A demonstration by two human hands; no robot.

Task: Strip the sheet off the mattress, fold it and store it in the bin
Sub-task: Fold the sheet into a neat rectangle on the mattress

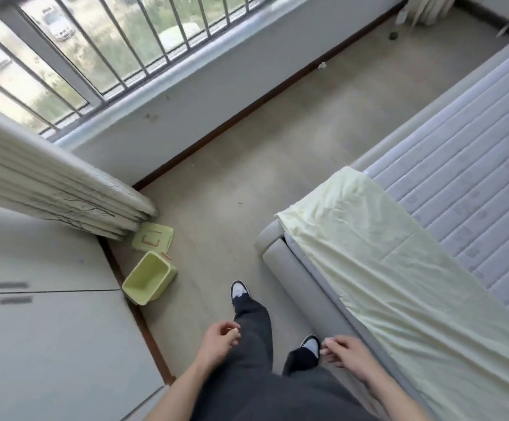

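The stripping is looking mostly done: the pale yellow sheet (377, 268) is lying in a long band along the near edge of the mattress (465, 165), whose quilted top is showing bare. Whether that band is already folded is hard to tell. Both the left hand (217, 338) and right hand (349, 352) are hanging loosely curled, grasping nothing. The bin (148, 278) is waiting open on the floor, its lid (153, 237) lying just beside it, so folding and storing are remaining.

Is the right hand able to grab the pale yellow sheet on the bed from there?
Probably yes. The right hand hangs empty beside the grey bed frame, and the pale yellow sheet lies just past it on the quilted mattress, with nothing between them.
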